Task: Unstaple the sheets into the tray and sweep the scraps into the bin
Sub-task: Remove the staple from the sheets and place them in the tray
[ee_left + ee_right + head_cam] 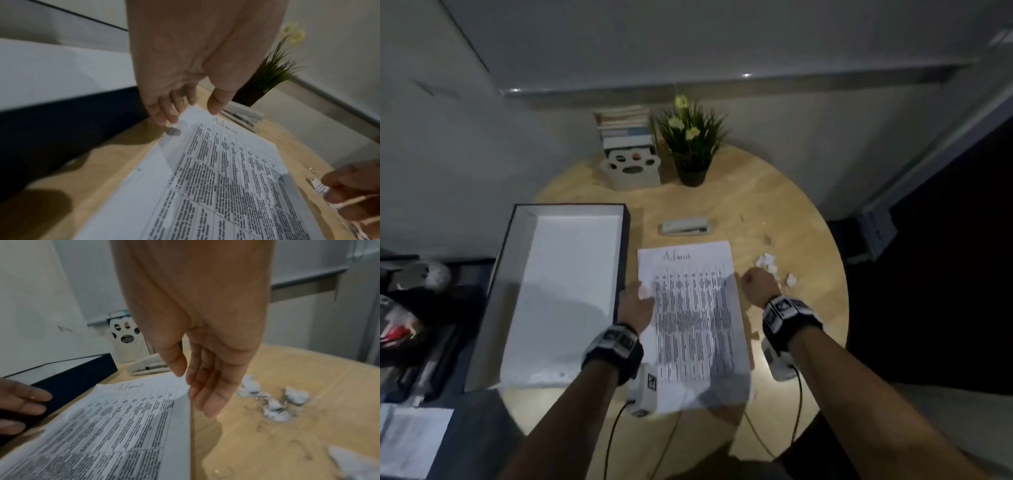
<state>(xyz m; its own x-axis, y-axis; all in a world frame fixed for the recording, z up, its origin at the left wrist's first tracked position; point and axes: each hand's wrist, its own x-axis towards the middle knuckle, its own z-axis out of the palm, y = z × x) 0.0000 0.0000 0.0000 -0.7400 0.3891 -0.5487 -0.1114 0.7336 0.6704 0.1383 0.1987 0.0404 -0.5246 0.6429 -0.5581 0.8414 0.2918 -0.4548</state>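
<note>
The printed sheets (695, 308) headed "Admin" lie in the middle of the round table. My left hand (638, 291) is at their left edge, where its fingers (164, 113) and thumb pinch the lifted corner of the top sheet (226, 178). My right hand (755, 279) hangs at the right edge of the sheets (123, 418) with straight fingers (207, 402) and holds nothing. Several crumpled paper scraps (273, 404) and loose staples lie just right of it (770, 263). The dark-walled tray (570, 205), white inside, stands left of the sheets.
A white stapler (684, 226) lies just beyond the sheets. A potted plant (691, 144) and a white holder full of books (631, 168) stand at the table's far edge. Dark clutter and papers sit off the table at the left. Another scrap (353, 462) lies nearer me.
</note>
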